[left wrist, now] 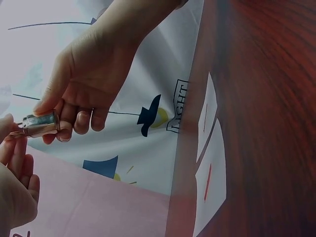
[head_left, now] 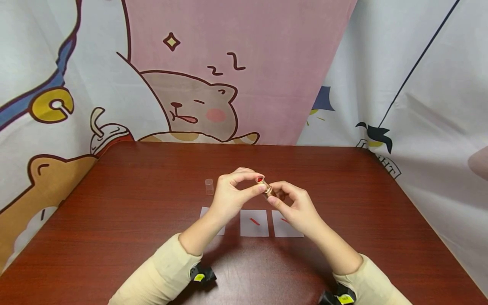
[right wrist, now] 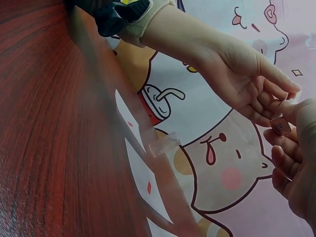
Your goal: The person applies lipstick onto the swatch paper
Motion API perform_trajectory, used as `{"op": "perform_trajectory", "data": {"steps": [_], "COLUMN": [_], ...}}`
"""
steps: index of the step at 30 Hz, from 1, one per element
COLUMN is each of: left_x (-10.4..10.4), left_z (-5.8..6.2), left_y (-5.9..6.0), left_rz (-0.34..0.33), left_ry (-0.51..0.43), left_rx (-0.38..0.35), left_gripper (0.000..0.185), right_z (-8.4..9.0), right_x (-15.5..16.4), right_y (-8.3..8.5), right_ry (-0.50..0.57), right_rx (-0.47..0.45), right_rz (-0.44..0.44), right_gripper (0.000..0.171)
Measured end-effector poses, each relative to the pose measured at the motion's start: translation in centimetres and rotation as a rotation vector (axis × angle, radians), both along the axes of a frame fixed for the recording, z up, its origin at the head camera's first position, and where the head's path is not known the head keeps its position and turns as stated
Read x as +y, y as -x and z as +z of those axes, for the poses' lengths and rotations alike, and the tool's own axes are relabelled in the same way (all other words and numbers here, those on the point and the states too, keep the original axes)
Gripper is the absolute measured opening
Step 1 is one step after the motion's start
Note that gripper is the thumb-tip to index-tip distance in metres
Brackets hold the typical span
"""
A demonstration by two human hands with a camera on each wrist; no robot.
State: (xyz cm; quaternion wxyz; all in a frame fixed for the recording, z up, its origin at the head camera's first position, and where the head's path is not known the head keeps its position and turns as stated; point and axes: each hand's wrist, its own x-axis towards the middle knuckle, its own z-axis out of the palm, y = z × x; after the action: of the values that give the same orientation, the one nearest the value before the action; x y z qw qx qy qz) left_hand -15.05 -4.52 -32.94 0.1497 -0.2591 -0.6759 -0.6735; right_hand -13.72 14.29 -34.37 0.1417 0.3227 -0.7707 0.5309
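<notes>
A lipstick [head_left: 269, 191] in a gold-coloured tube is held up over the table between both hands, tilted, its red end showing at the upper left. My left hand [head_left: 230, 195] pinches the tube near that red end with thumb and fingers. Lower down, my right hand [head_left: 299, 208] grips the base of the same tube. In the right wrist view the squarish bottom of the lipstick [right wrist: 280, 126] faces the camera. The left wrist view shows the tube's side [left wrist: 42, 125] between the two hands' fingertips.
A clear plastic cap [head_left: 209, 187] stands on the brown table [head_left: 152, 182], left of the hands. Below the hands lie white paper cards: a left one [head_left: 221, 231] partly hidden by the arm, a middle one [head_left: 248, 231] and a right one [head_left: 284, 231], with red strokes. Printed cloth hangs behind.
</notes>
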Motion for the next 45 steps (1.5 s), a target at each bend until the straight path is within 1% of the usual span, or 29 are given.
{"op": "perform_trajectory", "data": {"steps": [1,3,6,8,10,19,27,34,40,45], "left_x": [0.0,0.0,-0.1,-0.1,-0.1,-0.2,-0.4,-0.7,-1.4,-2.3], "left_z": [0.0,0.0,0.0,0.0,0.0,0.0,0.2,0.4,0.7,1.1], "left_y": [0.0,0.0,0.1,0.1,0.1,0.2,0.2,0.4,0.8,1.3], "left_rz": [0.0,0.0,-0.001,-0.001,-0.001,-0.002,-0.03,-0.046,-0.061,-0.047], "left_ry": [0.001,0.003,0.005,0.004,0.003,0.0,0.015,0.048,0.037,0.034], "left_rx": [0.002,0.006,0.011,0.011,0.012,0.018,0.008,-0.004,-0.016,-0.004], "left_gripper": [0.018,0.017,0.018,0.018,0.019,0.02,0.021,0.026,0.029,0.031], "right_z": [0.4,0.6,0.7,-0.1,-0.3,-0.4,-0.5,-0.4,-0.2,0.0], "right_x": [-0.2,-0.3,-0.4,-0.1,0.0,0.0,0.0,0.1,0.1,0.1], "right_y": [-0.2,-0.3,-0.3,0.2,0.4,0.4,0.4,0.3,0.1,0.1], "right_ry": [-0.002,-0.006,-0.012,-0.009,-0.005,0.018,0.027,0.034,0.053,0.069], "right_rx": [0.003,0.007,0.007,0.005,0.004,0.009,0.025,0.037,0.032,0.031], "right_rz": [-0.005,-0.015,-0.028,-0.032,-0.034,-0.021,-0.012,-0.038,-0.061,-0.067], "right_gripper": [0.021,0.021,0.023,0.023,0.024,0.025,0.021,0.02,0.021,0.023]}}
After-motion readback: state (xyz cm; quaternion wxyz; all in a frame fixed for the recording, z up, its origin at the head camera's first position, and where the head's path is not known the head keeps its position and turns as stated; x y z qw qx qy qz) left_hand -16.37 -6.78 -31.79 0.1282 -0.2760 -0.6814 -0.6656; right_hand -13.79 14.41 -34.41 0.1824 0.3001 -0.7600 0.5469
